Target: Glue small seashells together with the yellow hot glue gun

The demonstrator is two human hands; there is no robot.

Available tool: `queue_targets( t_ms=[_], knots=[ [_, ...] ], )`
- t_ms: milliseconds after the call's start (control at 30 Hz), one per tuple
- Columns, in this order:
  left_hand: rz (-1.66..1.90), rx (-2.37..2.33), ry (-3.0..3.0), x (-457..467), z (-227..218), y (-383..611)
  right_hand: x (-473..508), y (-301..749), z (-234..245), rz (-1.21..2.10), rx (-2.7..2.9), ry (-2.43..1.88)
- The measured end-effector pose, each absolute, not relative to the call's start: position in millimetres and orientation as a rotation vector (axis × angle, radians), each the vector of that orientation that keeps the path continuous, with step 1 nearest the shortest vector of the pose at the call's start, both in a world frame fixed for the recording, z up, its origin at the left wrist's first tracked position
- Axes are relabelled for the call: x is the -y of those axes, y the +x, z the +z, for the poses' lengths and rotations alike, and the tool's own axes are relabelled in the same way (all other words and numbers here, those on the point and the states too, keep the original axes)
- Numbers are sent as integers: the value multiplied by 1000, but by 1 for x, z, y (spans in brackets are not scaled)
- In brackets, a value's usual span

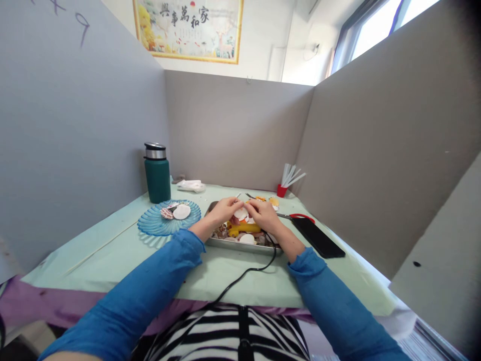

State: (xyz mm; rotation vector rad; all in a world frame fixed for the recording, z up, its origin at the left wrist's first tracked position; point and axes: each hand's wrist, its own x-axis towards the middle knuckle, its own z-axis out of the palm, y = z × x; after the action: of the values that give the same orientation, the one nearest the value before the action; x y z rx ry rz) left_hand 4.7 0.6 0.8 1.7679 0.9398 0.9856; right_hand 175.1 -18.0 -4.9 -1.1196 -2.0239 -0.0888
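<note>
A white shell (241, 213) sits pinched between both hands over the metal tray (240, 245), held above the yellow glue gun (243, 229) and loose shells lying in it. The left hand (224, 209) and right hand (265, 214) have their fingers curled closed around its edges, fingertips nearly meeting. A black cord (240, 277) trails off the tray's near rim. Left of it stands a blue glass plate (154, 226) with more shells, a green flask (157, 173) behind; red-handled scissors (300, 216) and a black phone (317, 237) lie right.

A white shell (241, 214) is being held between both hands (244, 210), just over a metal tray (240, 245). The tray is lying on the surface, holding more shells (247, 239) and a yellow glue gun (244, 229).
</note>
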Motion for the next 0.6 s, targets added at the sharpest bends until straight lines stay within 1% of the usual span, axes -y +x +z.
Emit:
queue_targets(
  t_ms=[367, 600],
  knots=[
    [1015, -859, 1678, 1, 1, 4, 19, 176, -5, -87, 2007, -1079],
    [983, -762, 1523, 4, 4, 3, 19, 177, -5, -81, 2012, -1076]
  ],
)
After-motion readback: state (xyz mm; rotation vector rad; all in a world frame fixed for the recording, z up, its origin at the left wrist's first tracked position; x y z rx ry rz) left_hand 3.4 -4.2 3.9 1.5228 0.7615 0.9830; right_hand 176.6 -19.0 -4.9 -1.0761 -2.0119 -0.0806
